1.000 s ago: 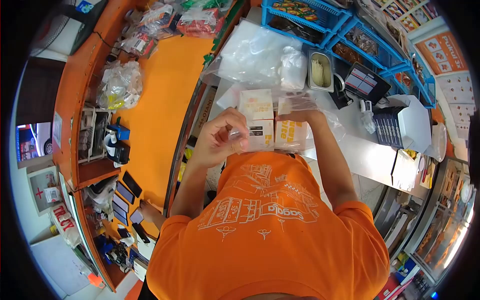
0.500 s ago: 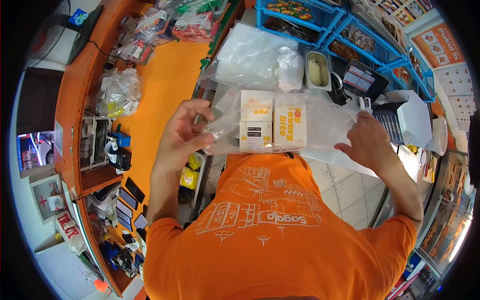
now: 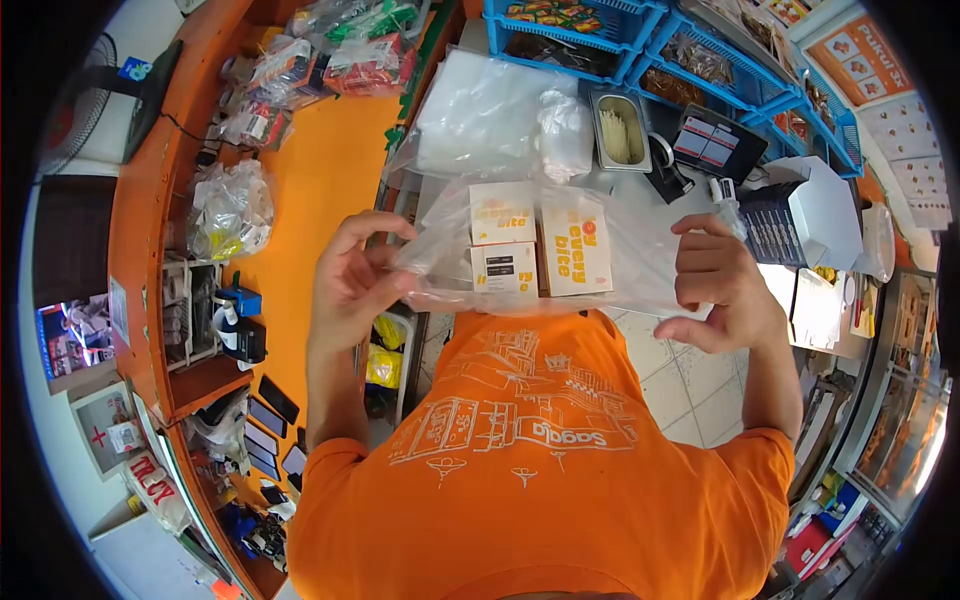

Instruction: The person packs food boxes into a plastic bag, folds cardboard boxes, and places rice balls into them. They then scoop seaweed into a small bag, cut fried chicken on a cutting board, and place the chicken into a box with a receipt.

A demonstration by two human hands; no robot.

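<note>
My left hand (image 3: 352,280) pinches one end of a clear plastic bag (image 3: 640,255), and my right hand (image 3: 718,285) grips the opposite end, so the bag is stretched wide between them. Inside the bag sit white-and-orange food boxes (image 3: 530,245), two on the left stacked and a taller one beside them. The bag hangs just above the edge of a steel counter (image 3: 770,285), in front of my orange shirt.
A pile of clear bags (image 3: 490,110) lies behind on the counter, next to a steel tub of sticks (image 3: 620,135), a card terminal (image 3: 712,148) and blue baskets (image 3: 600,35). An orange shelf (image 3: 200,330) with phones and packets runs along the left.
My hands were close together on the bag a second ago; they have since pulled apart, the right one far to the right, stretching the bag open around the boxes.
</note>
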